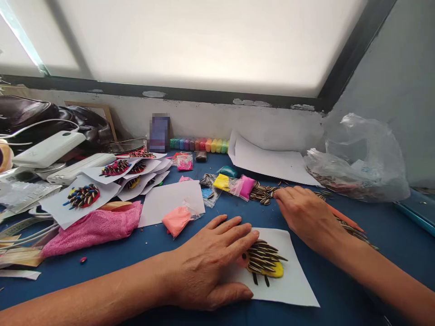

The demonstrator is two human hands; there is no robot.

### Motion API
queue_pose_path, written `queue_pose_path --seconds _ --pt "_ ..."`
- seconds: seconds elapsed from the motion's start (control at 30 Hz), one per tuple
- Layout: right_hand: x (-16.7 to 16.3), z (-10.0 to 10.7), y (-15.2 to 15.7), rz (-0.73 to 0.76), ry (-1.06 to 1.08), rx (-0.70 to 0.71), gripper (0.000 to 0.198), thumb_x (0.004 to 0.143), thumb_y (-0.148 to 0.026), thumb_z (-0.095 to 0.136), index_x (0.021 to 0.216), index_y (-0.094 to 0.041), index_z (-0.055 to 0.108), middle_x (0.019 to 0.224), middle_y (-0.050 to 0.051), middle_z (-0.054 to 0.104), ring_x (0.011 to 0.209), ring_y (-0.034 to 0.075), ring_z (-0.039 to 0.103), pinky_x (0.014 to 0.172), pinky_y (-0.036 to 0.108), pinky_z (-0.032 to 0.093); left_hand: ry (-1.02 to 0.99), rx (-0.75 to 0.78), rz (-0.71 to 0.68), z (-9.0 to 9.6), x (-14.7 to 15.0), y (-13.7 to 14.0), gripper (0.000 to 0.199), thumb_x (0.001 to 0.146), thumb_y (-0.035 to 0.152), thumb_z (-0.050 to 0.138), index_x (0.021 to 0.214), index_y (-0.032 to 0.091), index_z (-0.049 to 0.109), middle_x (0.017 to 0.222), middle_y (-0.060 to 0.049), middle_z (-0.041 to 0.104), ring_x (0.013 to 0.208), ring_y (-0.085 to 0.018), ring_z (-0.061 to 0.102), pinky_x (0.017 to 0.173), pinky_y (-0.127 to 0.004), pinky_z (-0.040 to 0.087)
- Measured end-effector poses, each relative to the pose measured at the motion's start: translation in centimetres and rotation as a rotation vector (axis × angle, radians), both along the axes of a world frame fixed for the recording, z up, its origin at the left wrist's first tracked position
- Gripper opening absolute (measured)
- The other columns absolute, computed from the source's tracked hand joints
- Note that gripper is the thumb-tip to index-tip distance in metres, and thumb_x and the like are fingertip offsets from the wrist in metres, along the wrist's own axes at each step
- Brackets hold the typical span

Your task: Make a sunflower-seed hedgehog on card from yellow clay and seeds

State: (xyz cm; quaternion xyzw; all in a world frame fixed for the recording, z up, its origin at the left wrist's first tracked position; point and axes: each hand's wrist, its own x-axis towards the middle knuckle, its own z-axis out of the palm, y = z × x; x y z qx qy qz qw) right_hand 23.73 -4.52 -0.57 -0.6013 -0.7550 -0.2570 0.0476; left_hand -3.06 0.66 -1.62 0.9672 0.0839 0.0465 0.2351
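My left hand (210, 265) lies spread, palm down, on a white sheet of paper (295, 290). Beside its fingers is a hedgehog figure (267, 258) with sunflower seeds as spines on yellow clay and two dark seeds below as legs; my hand partly covers its head end. At the edge of a loose pile of sunflower seeds (261, 192), my right hand (307, 217) has its fingers drawn together. Whatever is between those fingertips is hidden. More seeds and an orange stick-like tool (346, 218) show beyond and under the right wrist.
Bags of coloured clay, one yellow (222, 182) and one coral (176, 221), sit left of the seeds. Finished seed pictures (84, 197) are stacked by a pink cloth (98, 228). A plastic bag (367, 167) stands right; a phone (159, 133) leans at the wall.
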Motion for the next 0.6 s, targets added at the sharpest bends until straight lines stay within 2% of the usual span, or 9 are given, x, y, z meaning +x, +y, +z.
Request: queue_pose_path --seconds 0.1,0.17,0.23,0.33,0.47,0.53,0.6 --pt "-1.1 0.5 -2.3 0.031 0.095 0.069 0.027 0.101 -0.020 0.040 0.084 -0.017 0.061 0.073 0.005 0.064 0.068 0.020 0.060 0.064 0.032 0.047 0.002 -0.001 0.004 0.0 0.0 0.0 0.081 0.092 0.054 0.059 0.156 0.017 0.027 0.159 -0.015 0.035 0.148 -0.036 0.028 0.120 -0.060 0.019" --pt "-1.7 1.0 -4.1 0.081 0.162 0.086 0.027 0.104 -0.025 0.037 0.096 -0.017 0.062 0.083 0.005 0.068 0.077 0.017 0.066 0.070 0.029 0.052 0.003 -0.004 0.005 0.0 0.0 -0.1 0.080 0.092 0.053 0.059 0.157 0.018 0.026 0.159 -0.014 0.035 0.148 -0.036 0.028 0.120 -0.061 0.019" --pt "-2.2 1.3 -5.6 0.145 0.327 0.090 0.023 0.104 -0.027 0.040 0.102 -0.021 0.062 0.089 0.003 0.071 0.082 0.014 0.069 0.072 0.024 0.053 0.007 -0.010 0.004 0.1 0.0 -0.2 0.081 0.092 0.053 0.060 0.157 0.019 0.026 0.159 -0.014 0.035 0.149 -0.035 0.028 0.121 -0.060 0.019" --pt "-2.4 1.4 -7.2 0.174 0.477 0.047 0.017 0.103 -0.028 0.044 0.107 -0.027 0.061 0.092 -0.001 0.071 0.084 0.012 0.070 0.073 0.020 0.055 0.014 -0.018 0.003 0.1 0.0 -0.1 0.080 0.092 0.054 0.059 0.157 0.020 0.026 0.159 -0.013 0.035 0.149 -0.035 0.027 0.121 -0.059 0.019" --pt "-2.3 1.0 -8.6 0.161 0.546 -0.073 0.017 0.100 -0.025 0.051 0.112 -0.032 0.061 0.105 0.000 0.069 0.092 0.015 0.069 0.073 0.022 0.055 0.015 -0.001 0.003 0.0 0.0 -0.1 0.080 0.094 0.055 0.057 0.157 0.019 0.025 0.160 -0.013 0.033 0.150 -0.034 0.026 0.122 -0.058 0.017" --pt "-2.3 0.8 -9.0 0.150 0.541 -0.139 0.017 0.099 -0.027 0.052 0.112 -0.031 0.062 0.102 0.001 0.067 0.086 0.015 0.068 0.065 0.022 0.053 0.016 0.002 0.000 -0.1 0.0 -0.1 0.079 0.095 0.055 0.056 0.157 0.019 0.024 0.160 -0.013 0.033 0.150 -0.034 0.026 0.122 -0.058 0.018" --pt "-2.6 0.5 -9.3 0.167 0.546 -0.136 0.015 0.100 -0.029 0.051 0.111 -0.030 0.061 0.093 0.000 0.066 0.077 0.013 0.066 0.060 0.020 0.051 0.008 0.002 -0.004 -0.1 0.0 0.0 0.079 0.095 0.055 0.057 0.157 0.019 0.025 0.160 -0.013 0.034 0.149 -0.034 0.026 0.122 -0.057 0.018"
